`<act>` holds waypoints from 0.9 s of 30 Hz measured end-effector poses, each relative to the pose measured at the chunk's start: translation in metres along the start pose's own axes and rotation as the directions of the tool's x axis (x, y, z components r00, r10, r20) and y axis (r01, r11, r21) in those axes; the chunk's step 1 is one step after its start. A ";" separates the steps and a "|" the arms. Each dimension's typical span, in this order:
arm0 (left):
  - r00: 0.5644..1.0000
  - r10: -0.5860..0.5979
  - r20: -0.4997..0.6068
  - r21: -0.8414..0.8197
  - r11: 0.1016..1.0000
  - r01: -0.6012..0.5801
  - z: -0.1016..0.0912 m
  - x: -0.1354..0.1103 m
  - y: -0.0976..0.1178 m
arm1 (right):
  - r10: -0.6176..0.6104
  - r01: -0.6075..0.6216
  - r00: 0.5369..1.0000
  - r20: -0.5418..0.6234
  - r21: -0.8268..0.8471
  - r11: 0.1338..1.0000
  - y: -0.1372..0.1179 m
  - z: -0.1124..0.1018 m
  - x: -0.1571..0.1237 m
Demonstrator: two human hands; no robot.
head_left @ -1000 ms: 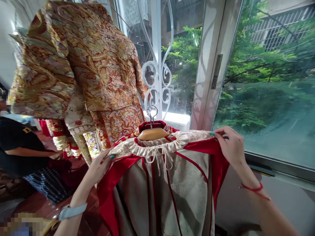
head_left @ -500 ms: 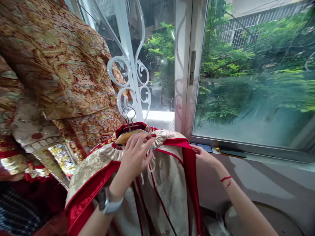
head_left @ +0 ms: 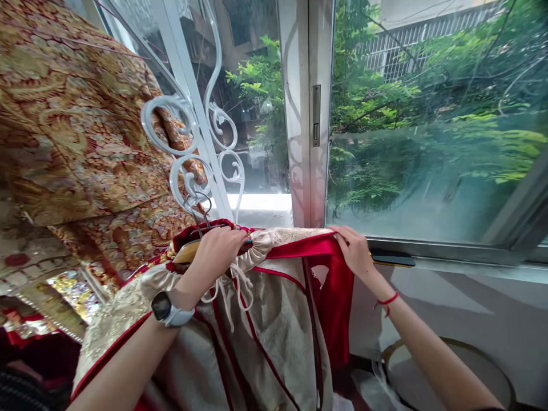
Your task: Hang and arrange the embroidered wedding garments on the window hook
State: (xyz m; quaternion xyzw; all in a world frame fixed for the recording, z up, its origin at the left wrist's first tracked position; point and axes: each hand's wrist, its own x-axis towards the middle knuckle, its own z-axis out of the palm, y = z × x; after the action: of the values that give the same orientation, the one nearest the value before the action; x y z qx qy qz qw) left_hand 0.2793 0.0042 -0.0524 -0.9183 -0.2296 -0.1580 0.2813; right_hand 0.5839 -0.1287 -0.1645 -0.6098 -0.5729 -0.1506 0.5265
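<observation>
A cream cape-like garment [head_left: 278, 302] with red satin edging hangs in front of me, its gathered neck tied with thin cream cords [head_left: 242, 282]. Part of a wooden hanger [head_left: 187, 253] shows at the neckline, its metal hook up against the white scroll ironwork. My left hand [head_left: 220, 248], a watch on its wrist, is closed over the collar and hanger; its fingertips are mostly hidden behind them. On the right, my right hand [head_left: 351, 251] pinches the outer edge of the garment's shoulder and holds it stretched out, with the red border hanging below.
Ornate gold-and-red patterned clothing [head_left: 94, 131] hangs at the left. White scroll ironwork [head_left: 192, 125] stands before the window [head_left: 317, 188]. A dark phone-like object [head_left: 393, 258] lies on the sill. Below right is a round, gold-rimmed object [head_left: 445, 365].
My right hand has raised the garment's shoulder edge, which is now stretched nearly level. My left hand's fingers have closed over the collar. The view has swung to the right.
</observation>
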 end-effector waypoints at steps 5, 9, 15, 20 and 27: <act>0.997 -0.065 0.051 0.036 0.997 0.064 -0.001 0.007 0.003 | -0.247 0.239 0.969 -0.007 -0.227 0.944 -0.035 -0.058 0.029; 0.999 -0.049 0.000 0.001 0.999 0.049 -0.002 0.008 0.006 | -0.293 0.280 0.956 0.025 -0.377 0.883 -0.047 -0.073 -0.023; 0.996 0.040 -0.084 -0.054 0.998 -0.044 0.000 0.001 0.003 | -0.174 0.156 0.982 -0.068 -0.222 0.963 -0.057 -0.002 -0.134; 0.986 0.111 -0.124 -0.089 0.989 -0.122 0.003 -0.004 -0.005 | 0.061 -0.082 0.966 -0.253 -0.076 0.994 -0.087 0.025 -0.132; 0.980 0.187 -0.067 -0.094 0.977 -0.193 0.000 -0.009 -0.011 | -0.040 0.010 0.976 -0.213 -0.139 0.990 -0.116 0.046 -0.102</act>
State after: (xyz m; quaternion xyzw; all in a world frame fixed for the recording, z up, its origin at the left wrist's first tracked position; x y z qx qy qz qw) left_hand 0.2658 0.0093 -0.0516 -0.9439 -0.1244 -0.1681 0.2554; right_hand 0.4344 -0.1707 -0.2092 -0.6174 -0.5084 -0.2616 0.5402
